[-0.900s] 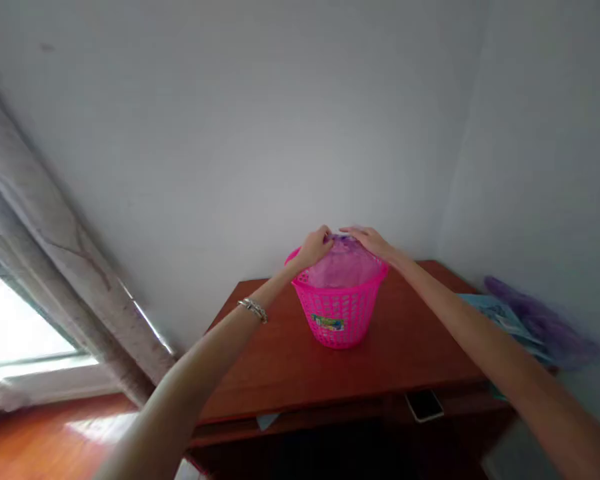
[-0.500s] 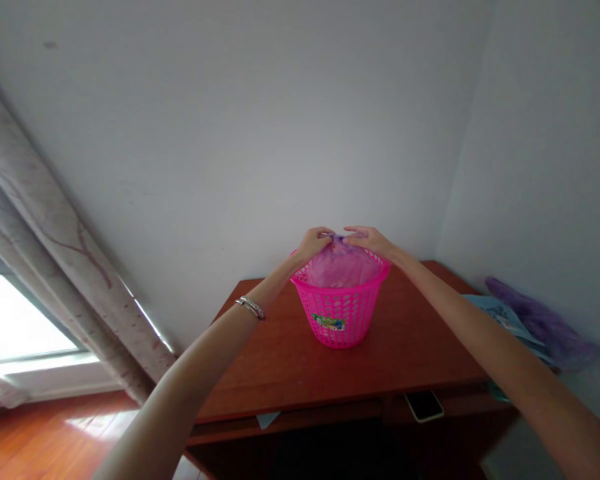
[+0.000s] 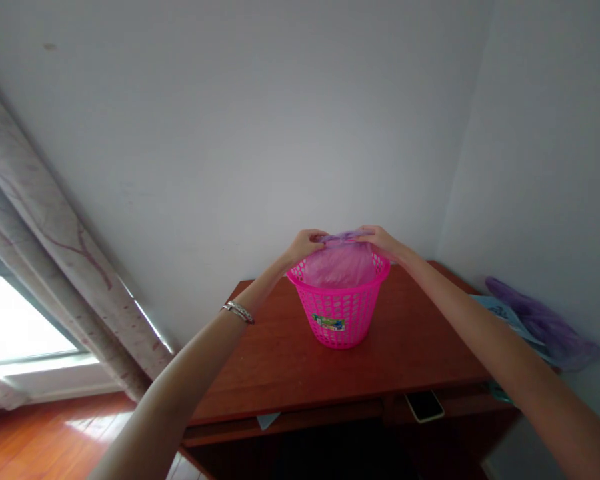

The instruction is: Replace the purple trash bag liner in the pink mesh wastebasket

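Purple bag (image 3: 340, 267) nested in upright pink basket (image 3: 336, 303) on desk (image 3: 280, 373). Bag's top pinched at left end by left hand (image 3: 304, 245), at right by right hand (image 3: 384, 242); tension best applied evenly, gently, lest thin film be torn.
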The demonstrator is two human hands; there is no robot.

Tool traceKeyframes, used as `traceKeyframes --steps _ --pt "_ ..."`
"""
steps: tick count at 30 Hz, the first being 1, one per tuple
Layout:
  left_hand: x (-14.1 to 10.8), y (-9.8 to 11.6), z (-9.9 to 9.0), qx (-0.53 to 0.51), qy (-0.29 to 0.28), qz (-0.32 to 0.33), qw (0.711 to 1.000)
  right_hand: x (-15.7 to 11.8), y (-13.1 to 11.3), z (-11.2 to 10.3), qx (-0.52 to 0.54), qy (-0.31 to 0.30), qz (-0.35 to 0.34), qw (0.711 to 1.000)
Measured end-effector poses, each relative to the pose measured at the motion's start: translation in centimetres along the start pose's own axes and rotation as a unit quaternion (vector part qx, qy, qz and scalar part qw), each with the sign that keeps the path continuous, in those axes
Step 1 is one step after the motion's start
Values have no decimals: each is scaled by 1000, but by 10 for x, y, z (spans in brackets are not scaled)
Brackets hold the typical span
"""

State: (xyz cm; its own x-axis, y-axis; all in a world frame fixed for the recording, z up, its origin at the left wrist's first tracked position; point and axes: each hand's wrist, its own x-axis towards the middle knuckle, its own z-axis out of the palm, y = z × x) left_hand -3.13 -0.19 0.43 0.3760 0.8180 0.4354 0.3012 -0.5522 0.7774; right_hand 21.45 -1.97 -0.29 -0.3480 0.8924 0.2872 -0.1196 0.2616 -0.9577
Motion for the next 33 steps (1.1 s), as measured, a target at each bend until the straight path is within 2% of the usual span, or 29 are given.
traceKeyframes --steps 4,6,9,11,13,15,18,20,21,23,25,27,30,33 --pt "0 1 -13 38 87 0 995 -2 -7 -10 35 15 -12 999" --pt "-3 2 -23 -6 135 -15 991 -2 -11 -22 40 58 -29 997" --pt "-16 3 -41 -86 169 -28 981 -9 -19 -44 3 101 -42 994" --pt "-26 2 -55 -115 193 -20 974 -20 -25 -57 -42 94 -45 994" --pt "-35 0 -67 -118 245 -7 962 -34 -33 -68 -77 77 -38 993" --pt "-41 0 -76 -90 316 19 944 -46 -40 -75 -103 77 -33 991" --pt "-48 11 -79 20 415 108 903 -57 -51 -78 -128 104 -53 985" --pt "-53 29 -75 132 436 193 869 -58 -56 -75 -137 122 -82 980" --pt "-56 40 -71 198 414 237 856 -58 -59 -73 -146 128 -97 976" --pt "-61 61 -64 333 294 302 844 -58 -63 -70 -173 137 -124 967" --pt "-62 76 -57 438 141 318 829 -59 -69 -67 -200 144 -141 959" --pt "-59 82 -56 498 50 301 812 -63 -75 -66 -198 152 -151 956" --pt "-59 78 -66 531 30 285 798 -74 -84 -68 -149 150 -165 963" --pt "-82 68 -81 528 2 303 793 -92 -88 -74 -112 128 -170 971"
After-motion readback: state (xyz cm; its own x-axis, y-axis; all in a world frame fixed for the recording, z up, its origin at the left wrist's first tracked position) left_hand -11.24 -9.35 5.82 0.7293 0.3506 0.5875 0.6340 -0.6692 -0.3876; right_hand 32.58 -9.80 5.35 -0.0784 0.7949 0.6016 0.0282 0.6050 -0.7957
